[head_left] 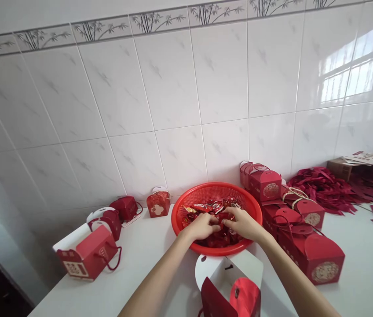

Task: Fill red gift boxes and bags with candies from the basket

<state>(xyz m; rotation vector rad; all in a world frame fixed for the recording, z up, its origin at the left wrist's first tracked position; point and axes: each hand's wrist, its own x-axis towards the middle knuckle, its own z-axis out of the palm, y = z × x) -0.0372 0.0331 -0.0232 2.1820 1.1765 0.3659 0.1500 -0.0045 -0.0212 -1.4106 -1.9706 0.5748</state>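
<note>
Both hands reach into a red plastic colander [177, 222] filled with wrapped candies [213, 240], mostly red with a few gold and white ones. My left hand [203, 226] is at the middle of the heap, its fingers curled and thumb closed toward them; whatever is in its grasp is hidden. Opposite it, my right hand [242, 223] has its fingers bent down around a red wrapped candy [222, 217]. Just in front of the colander, between my forearms, stands an open red gift box [217, 299] with white inner flaps; its lower part is cut off by the frame.
On the left are an open red box [89, 253], smaller red boxes [126, 208] and one by the wall [158, 203]. Stacked closed boxes [318, 251] stand close to my right arm. Dark red ribbons [321, 189] and a cardboard box [340, 169] lie farther right, along the tiled wall.
</note>
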